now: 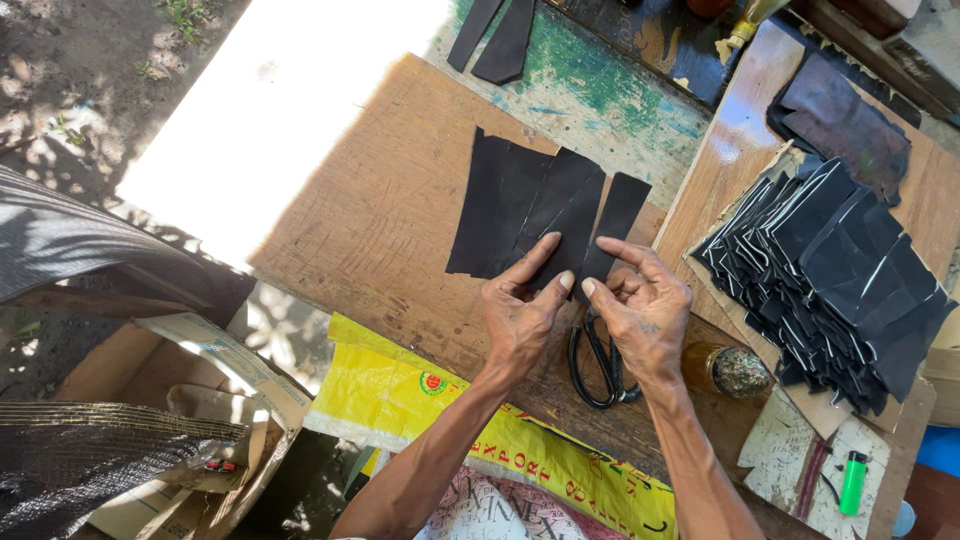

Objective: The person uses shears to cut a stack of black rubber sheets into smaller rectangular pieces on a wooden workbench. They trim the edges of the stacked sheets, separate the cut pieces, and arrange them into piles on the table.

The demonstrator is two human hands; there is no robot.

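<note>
Both hands pinch the near edge of fanned black strips on the board.

Left hand (520,315) and right hand (640,312) each close thumb and forefinger on the strips (535,210), which lie mid-board (370,230); they look thin, light and limp, probably easiest taken by an edge. Scissors (600,365) lie just under the right hand. A heap (835,270) of like pieces sits right. Near, a yellow sack (400,390) with a round red-green mark and red lettering; a green lighter (852,482) near right; a cardboard box (215,395) near left.
</note>
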